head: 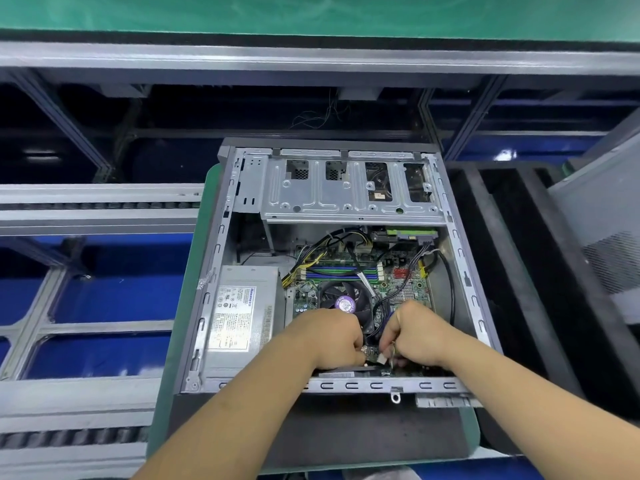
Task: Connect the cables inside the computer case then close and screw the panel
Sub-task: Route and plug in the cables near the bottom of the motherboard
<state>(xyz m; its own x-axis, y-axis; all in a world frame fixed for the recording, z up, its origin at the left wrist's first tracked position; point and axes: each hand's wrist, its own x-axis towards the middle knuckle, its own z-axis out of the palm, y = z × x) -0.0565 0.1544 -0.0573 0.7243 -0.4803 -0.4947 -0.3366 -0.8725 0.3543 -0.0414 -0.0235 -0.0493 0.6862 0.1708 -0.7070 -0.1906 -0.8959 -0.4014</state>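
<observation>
Computer case lying open on a green mat, both hands inside near its front edge, left hand with curled grip beside the fan, right hand pinching a small white connector above the motherboard.

Bright, even overhead light fills my view; the racks in the upper frame sit in deep shadow, straight rails bow toward the edges, and corners go soft.
</observation>
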